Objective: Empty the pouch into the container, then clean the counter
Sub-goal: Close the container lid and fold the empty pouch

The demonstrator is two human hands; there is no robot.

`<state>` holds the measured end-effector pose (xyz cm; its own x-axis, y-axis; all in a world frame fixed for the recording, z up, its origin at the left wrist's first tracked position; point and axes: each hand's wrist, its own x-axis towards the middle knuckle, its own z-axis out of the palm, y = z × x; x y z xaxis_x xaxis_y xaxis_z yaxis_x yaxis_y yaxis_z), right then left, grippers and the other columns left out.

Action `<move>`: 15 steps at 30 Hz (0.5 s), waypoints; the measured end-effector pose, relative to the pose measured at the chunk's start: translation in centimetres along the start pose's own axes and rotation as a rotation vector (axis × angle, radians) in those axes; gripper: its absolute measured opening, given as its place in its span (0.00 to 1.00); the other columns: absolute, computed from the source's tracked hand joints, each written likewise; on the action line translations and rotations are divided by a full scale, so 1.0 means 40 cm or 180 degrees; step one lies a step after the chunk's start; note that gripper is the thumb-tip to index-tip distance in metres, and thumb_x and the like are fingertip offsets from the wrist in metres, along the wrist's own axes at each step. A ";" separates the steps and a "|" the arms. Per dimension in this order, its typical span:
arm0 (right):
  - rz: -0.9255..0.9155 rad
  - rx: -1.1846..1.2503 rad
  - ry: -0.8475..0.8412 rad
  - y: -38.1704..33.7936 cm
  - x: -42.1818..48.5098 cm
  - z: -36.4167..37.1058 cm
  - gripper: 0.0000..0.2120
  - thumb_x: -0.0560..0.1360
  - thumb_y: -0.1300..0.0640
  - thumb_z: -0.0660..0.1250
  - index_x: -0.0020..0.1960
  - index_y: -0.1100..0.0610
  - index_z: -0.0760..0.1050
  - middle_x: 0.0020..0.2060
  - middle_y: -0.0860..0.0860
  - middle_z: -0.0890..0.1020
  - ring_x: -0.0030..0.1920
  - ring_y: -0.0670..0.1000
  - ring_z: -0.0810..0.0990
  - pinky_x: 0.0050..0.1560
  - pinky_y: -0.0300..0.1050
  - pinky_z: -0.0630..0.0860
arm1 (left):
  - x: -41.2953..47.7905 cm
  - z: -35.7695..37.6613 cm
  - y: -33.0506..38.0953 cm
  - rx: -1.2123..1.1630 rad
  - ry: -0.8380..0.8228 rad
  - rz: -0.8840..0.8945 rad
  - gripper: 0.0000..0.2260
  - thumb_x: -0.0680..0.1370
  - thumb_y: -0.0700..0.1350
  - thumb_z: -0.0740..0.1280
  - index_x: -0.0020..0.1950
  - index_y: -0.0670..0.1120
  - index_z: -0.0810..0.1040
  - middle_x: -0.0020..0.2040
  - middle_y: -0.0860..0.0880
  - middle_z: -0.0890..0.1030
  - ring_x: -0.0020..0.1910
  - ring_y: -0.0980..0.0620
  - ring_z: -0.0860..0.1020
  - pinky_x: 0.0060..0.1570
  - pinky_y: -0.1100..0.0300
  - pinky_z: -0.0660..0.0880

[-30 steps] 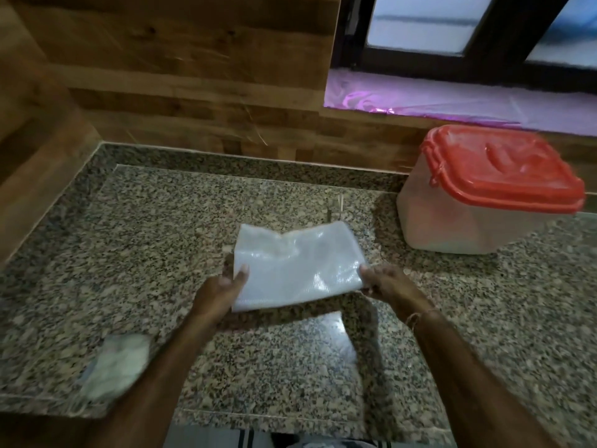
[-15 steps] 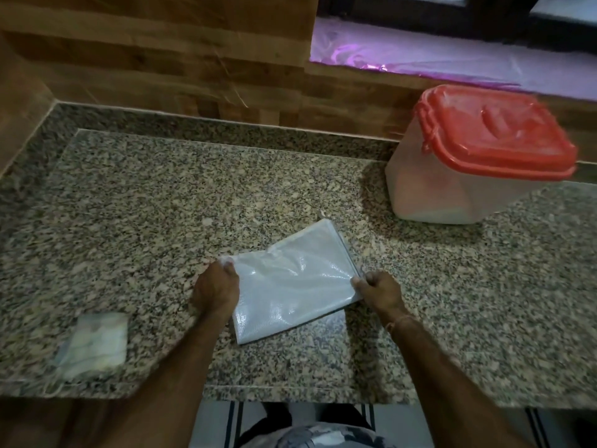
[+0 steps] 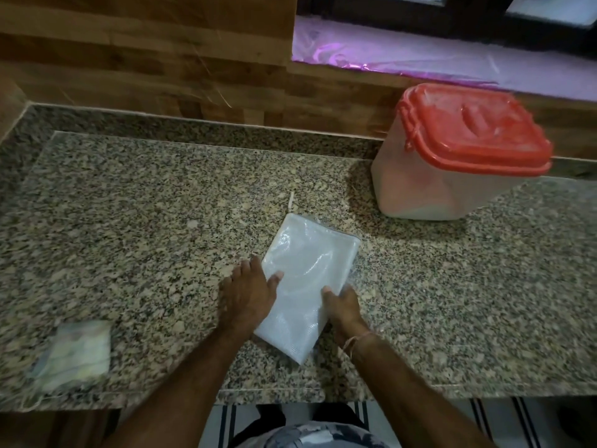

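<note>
Presently: pouch flat on counter, both hands on it

1. Pouch. The pouch (image 3: 307, 279), white and glossy, is found lying flat on the counter (image 3: 161, 221) near the front edge. It is set at a slant, with its far end turned toward the container. It looks thin and limp; its contents cannot be judged.

2. Left hand. The left hand (image 3: 247, 297) is laid palm down along the pouch's left edge. The fingers are held straight and spread on the stone, and the thumb is pressed on the pouch's top face. Nothing is grasped by this hand.

3. Right hand. The right hand (image 3: 342, 307) is placed at the pouch's right edge, with the thumb set on the top face. The fingers are blurred at the edge, so it cannot be told whether the edge is pinched or merely touched. A thread band (image 3: 355, 341) is worn at the wrist.

4. Container. The container (image 3: 420, 189), translucent, is stood at the back right of the counter, well apart from the pouch. It is closed by a red lid (image 3: 475, 134).

5. Other items. A folded cloth (image 3: 76, 350) is noted at the front left, well apart from the hands. A small pale sliver (image 3: 291, 200) is seen on the stone just beyond the pouch. The counter is backed by a wood wall (image 3: 145, 59), and the sill (image 3: 420, 56) is covered in purple film.
</note>
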<state>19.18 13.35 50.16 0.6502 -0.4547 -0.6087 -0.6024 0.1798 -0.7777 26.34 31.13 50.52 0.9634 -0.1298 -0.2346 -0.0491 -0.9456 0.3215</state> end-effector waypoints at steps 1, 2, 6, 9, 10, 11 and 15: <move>0.0018 -0.0035 -0.0008 -0.014 -0.005 0.001 0.13 0.77 0.58 0.65 0.60 0.61 0.78 0.50 0.60 0.86 0.51 0.61 0.86 0.54 0.65 0.83 | 0.007 -0.010 0.005 -0.0312 -0.0139 -0.0169 0.25 0.81 0.63 0.59 0.70 0.47 0.67 0.66 0.44 0.76 0.64 0.43 0.75 0.62 0.45 0.73; 0.0039 -0.0045 -0.0066 -0.029 -0.009 -0.005 0.11 0.80 0.60 0.63 0.60 0.61 0.78 0.50 0.60 0.86 0.51 0.62 0.86 0.54 0.64 0.83 | 0.014 -0.016 0.005 -0.0626 -0.0276 -0.0309 0.25 0.80 0.63 0.62 0.70 0.49 0.67 0.67 0.44 0.75 0.64 0.43 0.75 0.63 0.43 0.73; 0.0005 0.0003 -0.0260 -0.054 -0.008 -0.028 0.10 0.83 0.60 0.61 0.61 0.59 0.78 0.52 0.59 0.87 0.52 0.61 0.86 0.56 0.64 0.82 | 0.033 -0.023 -0.013 -0.1528 -0.0808 -0.0603 0.38 0.70 0.67 0.73 0.73 0.50 0.68 0.72 0.45 0.71 0.68 0.42 0.74 0.65 0.41 0.75; -0.0038 0.0017 -0.0402 -0.055 -0.007 -0.028 0.11 0.83 0.59 0.62 0.62 0.60 0.78 0.53 0.58 0.87 0.53 0.60 0.86 0.57 0.64 0.82 | 0.031 -0.040 -0.016 -0.2632 -0.1123 -0.0970 0.42 0.63 0.59 0.82 0.72 0.48 0.70 0.66 0.46 0.79 0.59 0.44 0.81 0.58 0.44 0.81; -0.0038 0.0025 -0.0395 -0.057 -0.007 -0.031 0.11 0.83 0.58 0.62 0.62 0.60 0.77 0.53 0.58 0.87 0.53 0.60 0.86 0.57 0.64 0.82 | 0.032 -0.044 -0.019 -0.2777 -0.1158 -0.0984 0.35 0.67 0.53 0.83 0.69 0.45 0.73 0.63 0.45 0.82 0.55 0.46 0.83 0.55 0.47 0.82; -0.0048 0.0047 -0.0394 -0.058 -0.006 -0.035 0.11 0.83 0.58 0.63 0.62 0.60 0.77 0.53 0.58 0.87 0.52 0.60 0.87 0.56 0.64 0.82 | 0.032 -0.048 -0.021 -0.2867 -0.1205 -0.0979 0.27 0.70 0.48 0.82 0.64 0.43 0.76 0.58 0.45 0.84 0.49 0.48 0.85 0.49 0.52 0.83; -0.0149 0.0101 -0.0480 -0.073 -0.018 -0.050 0.08 0.83 0.58 0.63 0.59 0.59 0.79 0.50 0.57 0.88 0.48 0.59 0.87 0.49 0.57 0.85 | 0.022 -0.057 -0.029 -0.3118 -0.1298 -0.0870 0.16 0.73 0.43 0.79 0.59 0.42 0.82 0.48 0.48 0.86 0.41 0.53 0.85 0.34 0.63 0.79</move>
<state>19.55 11.40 53.20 0.7407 -0.3276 -0.5866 -0.5565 0.1901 -0.8088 27.86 32.81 52.03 0.7413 -0.2115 -0.6369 0.5577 -0.3338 0.7600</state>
